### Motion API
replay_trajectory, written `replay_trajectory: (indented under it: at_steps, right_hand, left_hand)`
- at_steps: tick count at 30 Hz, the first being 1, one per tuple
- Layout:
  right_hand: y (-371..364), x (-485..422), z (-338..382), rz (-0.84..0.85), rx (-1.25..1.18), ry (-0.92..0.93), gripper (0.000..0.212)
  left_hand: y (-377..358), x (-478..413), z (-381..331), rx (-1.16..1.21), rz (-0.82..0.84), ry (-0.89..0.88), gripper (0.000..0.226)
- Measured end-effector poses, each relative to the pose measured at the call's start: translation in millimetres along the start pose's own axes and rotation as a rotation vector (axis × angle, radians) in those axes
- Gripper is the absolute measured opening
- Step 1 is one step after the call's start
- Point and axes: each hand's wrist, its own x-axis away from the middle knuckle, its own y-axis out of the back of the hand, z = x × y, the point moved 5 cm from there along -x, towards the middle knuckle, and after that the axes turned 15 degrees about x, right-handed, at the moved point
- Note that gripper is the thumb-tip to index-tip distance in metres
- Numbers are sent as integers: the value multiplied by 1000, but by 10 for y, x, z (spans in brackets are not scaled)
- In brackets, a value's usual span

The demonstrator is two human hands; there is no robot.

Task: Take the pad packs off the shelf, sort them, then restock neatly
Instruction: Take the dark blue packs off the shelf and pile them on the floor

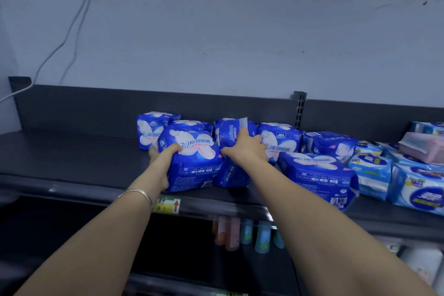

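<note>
The left hand (165, 158) wraps the left end of a plump dark-blue plastic pad pack with white and pink print (194, 163). Its thumb lies over the top and its fingers curl round the side, so the soft bag is cradled rather than pinched. This pack sits at the front edge of the dark grey metal shelf (72, 156).

The right hand (247, 149) clamps over a narrower dark-blue pad pack standing on its edge (234, 175), thumb on the near-left face and fingers curled over the top. That grip steadies a thin pack that would likely tip. The two held packs touch, side by side.

Behind them, more dark-blue packs of the same print (150, 131) stand in a loose row near the back panel. Another dark-blue pack lying flat (314, 175) is at the front, just right of the right hand. Farther right, lighter blue-and-white packs (370, 175) and a pink pack (422, 146) are piled apart, which suggests sorting by kind is under way.

Whether the held packs are lifted or merely being squared up I cannot tell; both appear to rest on the shelf.
</note>
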Motion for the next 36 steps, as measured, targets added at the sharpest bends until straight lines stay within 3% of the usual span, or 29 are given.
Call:
replay_trajectory:
  at_steps: [4,9,11,18,27,36]
  right_hand:
    - [140,224,-42,-122,-68,35,59]
    - [409,591,-47,-130,-162,85,58]
    - [489,782,-73,-116,-146,123,57]
    - [426,1526,-684,12,30,270,60]
    - [-375,2161,-2085,386,245,232,51]
    - [-1819,2331,-2927,667,561,216,72]
  left_hand:
    - [10,278,-197,-16,37,-151,81]
    - [48,787,-501,-61,16,-274,90]
    - [92,1011,-553,-87,-31,-311,96]
    - [299,1809,-135,-397,-258,-421,85]
    - [370,2369,1385,-982,-73,-148,92]
    - [709,2036,3148,-1424,268,149,98]
